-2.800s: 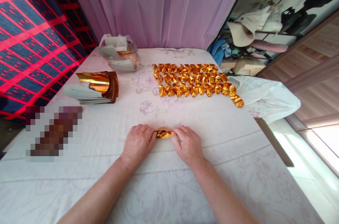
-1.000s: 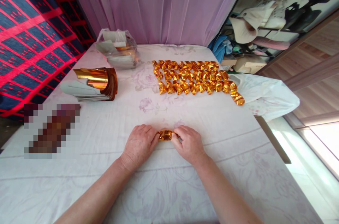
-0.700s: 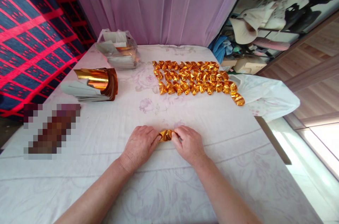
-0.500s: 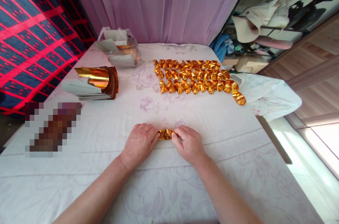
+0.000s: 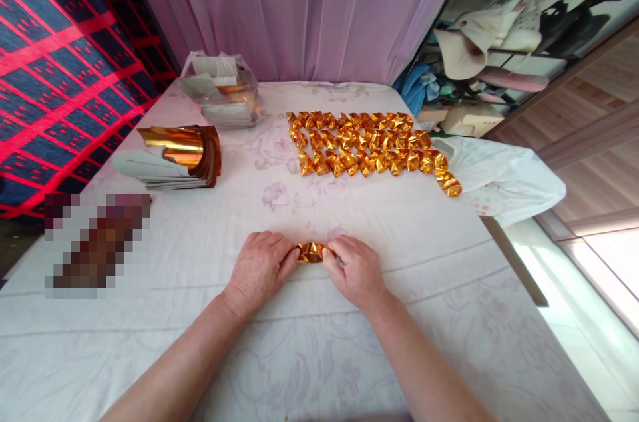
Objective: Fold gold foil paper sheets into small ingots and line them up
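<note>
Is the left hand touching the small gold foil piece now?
Touching. The head view shows the left hand fingertips pressed against one end of the gold foil piece, no gap visible.

A home bedroom: a bed with a floral sheet, a purple curtain at 12 o'clock, cluttered shelves at 2 o'clock, a checked blanket at 10 o'clock.

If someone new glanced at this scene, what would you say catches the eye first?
Most striking are the rows of folded gold foil pieces, glittering at the far middle of the white floral cloth. Nearer the camera, the left hand and right hand pinch one small gold foil piece between them. To the left lies a stack of gold foil sheets.
</note>
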The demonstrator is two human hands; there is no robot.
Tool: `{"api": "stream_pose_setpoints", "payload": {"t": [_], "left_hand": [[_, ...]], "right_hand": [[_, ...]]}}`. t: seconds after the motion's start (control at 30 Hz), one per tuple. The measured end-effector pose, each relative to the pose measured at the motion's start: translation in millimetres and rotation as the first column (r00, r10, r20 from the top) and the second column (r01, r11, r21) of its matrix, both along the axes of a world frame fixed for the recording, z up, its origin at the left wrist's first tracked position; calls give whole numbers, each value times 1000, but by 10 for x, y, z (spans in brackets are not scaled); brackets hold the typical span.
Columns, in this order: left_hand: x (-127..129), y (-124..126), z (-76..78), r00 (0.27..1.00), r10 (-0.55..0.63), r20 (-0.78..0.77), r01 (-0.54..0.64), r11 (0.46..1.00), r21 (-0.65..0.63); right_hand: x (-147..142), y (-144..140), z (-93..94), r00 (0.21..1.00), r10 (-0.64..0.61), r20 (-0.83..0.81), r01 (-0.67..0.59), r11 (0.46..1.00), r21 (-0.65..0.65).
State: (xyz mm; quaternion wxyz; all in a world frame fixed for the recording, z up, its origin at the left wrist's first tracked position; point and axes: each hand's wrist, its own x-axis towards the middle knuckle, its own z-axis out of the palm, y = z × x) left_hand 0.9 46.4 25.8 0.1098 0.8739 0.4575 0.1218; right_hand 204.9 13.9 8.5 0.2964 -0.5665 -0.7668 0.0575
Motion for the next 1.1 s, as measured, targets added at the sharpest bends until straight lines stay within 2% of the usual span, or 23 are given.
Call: {"api": "stream_pose_setpoints", "payload": {"t": [0.23,0.47,0.67,0.83,1.1], "left_hand": [[-9,5,-10,999,32,5,-32,999,-33],[-1,-22,-3,999,6,44,-5,999,-39],[-7,-19,-28,999,32,42,-31,999,-21],[6,-28,-24,993,-56,104,56,998,2],[-16,-3,-39,991,-67,120,66,998,9]], "right_hand": [[15,-7,28,1000,22,-8,-22,1000,-6],[11,6,-14,1000,-29,11,28,999,46],[5,-6,7,1000,24,-21,-22,997,72],[7,0,3,1000,-21,-13,22,995,98],[-8,-4,-15,998,-7,-57,12,996,87]]}}
